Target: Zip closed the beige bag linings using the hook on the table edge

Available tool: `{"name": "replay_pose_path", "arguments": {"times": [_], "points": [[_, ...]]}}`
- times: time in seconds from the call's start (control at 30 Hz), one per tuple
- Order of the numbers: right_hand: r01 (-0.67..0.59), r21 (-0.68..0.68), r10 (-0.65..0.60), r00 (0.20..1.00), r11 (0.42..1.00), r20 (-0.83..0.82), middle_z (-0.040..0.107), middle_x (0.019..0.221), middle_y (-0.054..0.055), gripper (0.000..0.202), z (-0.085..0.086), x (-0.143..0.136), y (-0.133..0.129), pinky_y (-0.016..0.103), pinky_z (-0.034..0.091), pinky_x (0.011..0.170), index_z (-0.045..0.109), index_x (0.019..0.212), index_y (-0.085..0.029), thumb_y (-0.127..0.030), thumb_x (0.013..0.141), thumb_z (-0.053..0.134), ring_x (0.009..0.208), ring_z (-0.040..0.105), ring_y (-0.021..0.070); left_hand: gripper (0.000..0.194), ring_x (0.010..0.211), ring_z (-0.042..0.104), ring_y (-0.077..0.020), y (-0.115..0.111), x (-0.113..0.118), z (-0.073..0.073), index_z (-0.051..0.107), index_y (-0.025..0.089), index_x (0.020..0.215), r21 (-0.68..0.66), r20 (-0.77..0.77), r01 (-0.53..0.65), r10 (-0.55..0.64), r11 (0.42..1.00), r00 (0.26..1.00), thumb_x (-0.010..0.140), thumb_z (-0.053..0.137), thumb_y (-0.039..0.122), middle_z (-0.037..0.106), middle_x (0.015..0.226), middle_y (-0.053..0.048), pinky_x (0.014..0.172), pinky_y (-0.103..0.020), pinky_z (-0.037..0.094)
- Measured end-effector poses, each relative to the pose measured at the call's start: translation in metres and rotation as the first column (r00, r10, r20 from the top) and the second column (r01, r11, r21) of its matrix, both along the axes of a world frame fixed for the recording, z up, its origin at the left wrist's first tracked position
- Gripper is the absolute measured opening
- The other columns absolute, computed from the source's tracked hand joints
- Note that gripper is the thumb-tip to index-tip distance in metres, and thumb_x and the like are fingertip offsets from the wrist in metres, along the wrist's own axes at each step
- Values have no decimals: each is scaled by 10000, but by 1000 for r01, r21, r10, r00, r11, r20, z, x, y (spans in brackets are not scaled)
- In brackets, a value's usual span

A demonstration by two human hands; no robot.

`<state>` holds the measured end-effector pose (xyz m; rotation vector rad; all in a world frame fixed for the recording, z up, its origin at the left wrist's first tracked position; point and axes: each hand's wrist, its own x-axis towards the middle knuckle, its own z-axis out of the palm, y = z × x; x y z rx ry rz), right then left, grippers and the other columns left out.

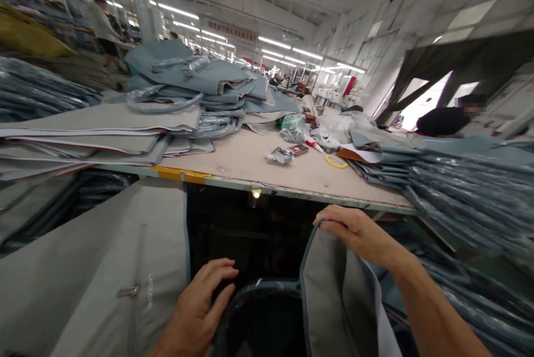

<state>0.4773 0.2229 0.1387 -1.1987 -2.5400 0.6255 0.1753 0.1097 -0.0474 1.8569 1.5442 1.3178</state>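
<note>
My right hand (348, 229) pinches the top edge of a grey fabric panel (325, 284) with dark blue edging, below the table's front edge. From that panel a plastic-wrapped blue handle loop (267, 286) curves to the left. My left hand (204, 304) is beside this loop, its fingers apart and slightly curved, with nothing between them. Further left hangs a large light grey fabric piece (162, 234) with a zipper (132, 291) and small lettering.
The table (233, 159) holds stacked grey panels (100, 118), blue fabric pieces (200, 76), a yellow ring (336, 162) and clear plastic bags (329, 126). Plastic-wrapped bundles (471, 190) lie at right. One person (444, 120) is at the right, another (102, 26) stands far left.
</note>
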Motion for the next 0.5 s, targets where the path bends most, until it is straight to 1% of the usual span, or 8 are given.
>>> {"name": "replay_pose_path", "arguments": {"times": [0.07, 0.17, 0.23, 0.27, 0.3, 0.37, 0.43, 0.5], "points": [[54, -31, -55, 998, 998, -35, 708, 1004, 29, 339, -18, 4, 8, 266, 505, 870, 702, 995, -232, -470, 993, 460, 949, 663, 191, 189, 1075, 665, -167, 5, -14, 29, 712, 274, 1013, 138, -135, -14, 33, 990, 990, 945, 536, 282, 698, 1147, -39, 954, -258, 544], [92, -37, -94, 995, 995, -41, 723, 1020, 52, 402, -42, 9, 21, 280, 561, 852, 713, 989, -238, -562, 961, 476, 952, 692, 223, 271, 1168, 607, -208, 38, -55, 74, 669, 220, 1133, 211, -282, -192, 248, 958, 927, 964, 501, 349, 664, 1226, -81, 1071, -347, 467], [107, -13, -108, 993, 994, -39, 726, 1070, 71, 441, -56, 14, 28, 293, 587, 868, 719, 1028, -240, -610, 927, 502, 983, 703, 248, 479, 1230, 562, -273, 69, -94, 95, 608, 160, 1251, 93, -401, -377, 381, 921, 833, 933, 497, 500, 630, 1294, -125, 1123, -424, 405], [124, 5, -124, 992, 992, -31, 726, 1091, 75, 456, -63, 18, 31, 299, 598, 872, 720, 1059, -245, -626, 908, 522, 996, 706, 258, 600, 1264, 537, -307, 86, -114, 101, 575, 134, 1301, -34, -479, -449, 380, 893, 791, 907, 493, 579, 605, 1337, -148, 1136, -449, 379], [143, 27, -142, 990, 989, -21, 727, 1099, 77, 468, -70, 24, 33, 304, 608, 867, 722, 1080, -253, -640, 891, 538, 1000, 710, 267, 689, 1270, 535, -331, 101, -133, 103, 561, 118, 1316, -186, -536, -483, 324, 856, 780, 885, 473, 648, 592, 1356, -169, 1128, -456, 380], [163, 89, -164, 986, 983, -3, 723, 1131, 75, 464, -85, 38, 38, 322, 618, 875, 740, 1075, -277, -651, 875, 551, 1025, 707, 286, 802, 1206, 578, -389, 126, -166, 99, 625, 83, 1209, -364, -574, -494, 227, 789, 786, 821, 453, 764, 634, 1277, -221, 1064, -474, 430], [149, 164, -154, 988, 975, 14, 696, 1218, 58, 430, -102, 53, 44, 352, 609, 917, 757, 1064, -310, -636, 887, 540, 1097, 683, 303, 879, 1145, 604, -438, 141, -190, 88, 669, 62, 1094, -452, -573, -486, 174, 748, 801, 758, 445, 843, 662, 1191, -269, 1010, -498, 457], [160, 251, -166, 986, 955, 1, 688, 1240, 44, 410, -117, 64, 49, 378, 611, 922, 762, 1059, -331, -627, 889, 537, 1112, 676, 315, 952, 1202, 568, -459, 149, -206, 76, 647, 34, 1151, -501, -550, -466, 148, 729, 822, 725, 455, 864, 621, 1261, -302, 1040, -508, 431]]}}
